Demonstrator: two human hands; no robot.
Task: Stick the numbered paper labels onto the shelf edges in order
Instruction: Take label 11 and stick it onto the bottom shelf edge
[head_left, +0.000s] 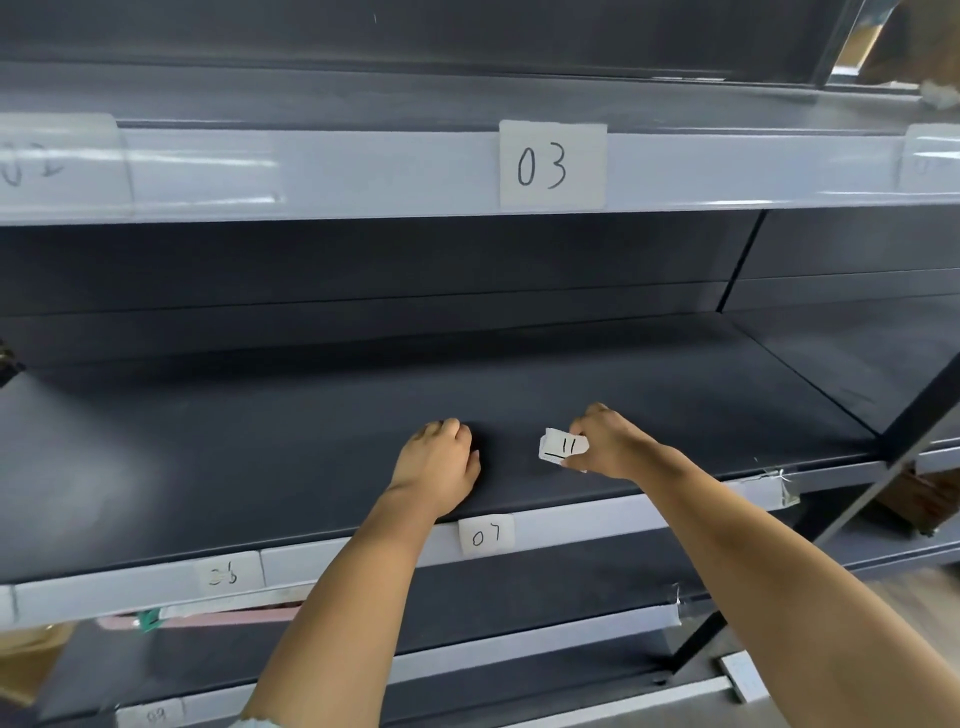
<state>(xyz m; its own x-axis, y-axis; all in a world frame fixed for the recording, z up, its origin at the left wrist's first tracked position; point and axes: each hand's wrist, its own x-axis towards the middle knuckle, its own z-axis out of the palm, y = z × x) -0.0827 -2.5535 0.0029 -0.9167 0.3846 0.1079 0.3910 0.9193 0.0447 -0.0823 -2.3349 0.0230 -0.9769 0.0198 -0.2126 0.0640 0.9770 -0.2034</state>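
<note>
Both arms reach far forward. The left hand (439, 462) is curled, knuckles up. The right hand (608, 441) pinches with its fingers.

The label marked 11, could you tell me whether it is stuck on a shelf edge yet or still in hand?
In hand: the label marked 11 is pinched by the right hand above the shelf, not on an edge.

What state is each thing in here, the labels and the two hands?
label 03: stuck on upper shelf edge
label 07: stuck on middle shelf edge
label 06: stuck, blurred
label stack: pinched, 11 on top
right hand: holds the stack
left hand: curled, rests on shelf
</note>
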